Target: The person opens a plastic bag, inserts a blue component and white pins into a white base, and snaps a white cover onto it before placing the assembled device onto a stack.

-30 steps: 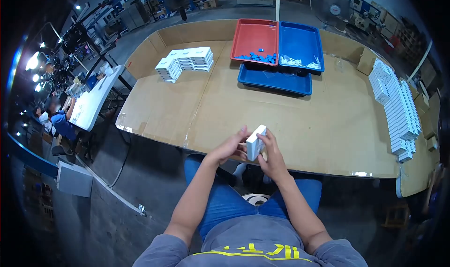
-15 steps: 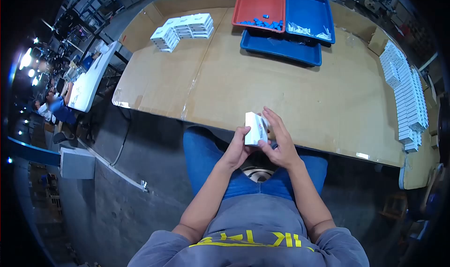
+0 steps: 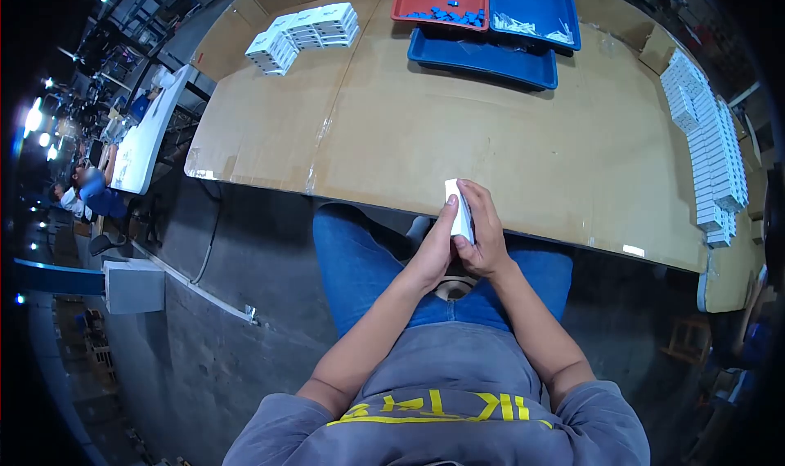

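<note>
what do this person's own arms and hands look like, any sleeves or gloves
Both the left hand and right hand are bare, without gloves. The forearms are bare too; short grey sleeves end around the elbows. No bracelet or watch shows.

White, rectangular, box-shaped piece (image 3: 459, 208): one unit, smooth on the narrow face turned to the viewer. The part of the side face visible at its right is shaded pale blue-grey. Markings cannot be made out at this size.

Position: just right of the centre of the frame, overlapping the line of the near table edge (image 3: 381, 210). Held between the left hand (image 3: 432, 257) and the right hand (image 3: 486, 239).

Orientation: on edge, long axis running top to bottom of the frame, lower end slanted slightly to the right.

Contact: left thumb at the left edge; right fingers over the upper right, right thumb at the lower end. The fingers hide much of the broad sides.
</note>
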{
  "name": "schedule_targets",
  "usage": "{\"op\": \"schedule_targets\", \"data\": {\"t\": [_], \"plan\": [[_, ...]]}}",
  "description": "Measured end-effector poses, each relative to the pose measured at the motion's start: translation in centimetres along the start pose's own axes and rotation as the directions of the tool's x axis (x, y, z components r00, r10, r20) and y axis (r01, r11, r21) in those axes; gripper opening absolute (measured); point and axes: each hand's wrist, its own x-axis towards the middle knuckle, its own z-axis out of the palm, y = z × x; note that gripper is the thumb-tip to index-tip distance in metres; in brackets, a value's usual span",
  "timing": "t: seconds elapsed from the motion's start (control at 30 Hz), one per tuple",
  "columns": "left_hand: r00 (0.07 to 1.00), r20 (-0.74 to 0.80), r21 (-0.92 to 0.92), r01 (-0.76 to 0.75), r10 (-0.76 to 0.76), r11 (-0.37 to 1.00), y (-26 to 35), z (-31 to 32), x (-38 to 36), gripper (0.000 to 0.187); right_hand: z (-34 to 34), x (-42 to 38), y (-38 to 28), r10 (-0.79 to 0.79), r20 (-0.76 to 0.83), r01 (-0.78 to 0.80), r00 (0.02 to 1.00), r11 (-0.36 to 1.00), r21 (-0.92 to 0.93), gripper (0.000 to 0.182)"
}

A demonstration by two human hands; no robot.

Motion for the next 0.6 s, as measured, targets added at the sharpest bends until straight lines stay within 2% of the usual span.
{"op": "schedule_targets", "data": {"t": [0.1, 0.3, 0.6], "plan": [[1.000, -0.005, -0.025, -0.029, 0.029, 0.999, -0.6, -0.2, 0.2, 0.061, 0.5, -0.4, 0.0, 0.031, -0.032, -0.030, 0.999, 0.999, 0.030, 0.081], [0.998, 0.010, -0.078, -0.055, 0.056, 0.995, -0.9, -0.4, 0.2, 0.060, 1.0, -0.3, 0.3, -0.016, -0.066, 0.018, 0.998, 0.999, 0.033, 0.085], [0.995, -0.032, -0.125, -0.094, 0.090, 0.988, -1.6, -0.2, 0.3, 0.052, 0.9, -0.2, 0.1, -0.077, -0.102, 0.080, 0.992, 0.997, 0.020, 0.080]]}}
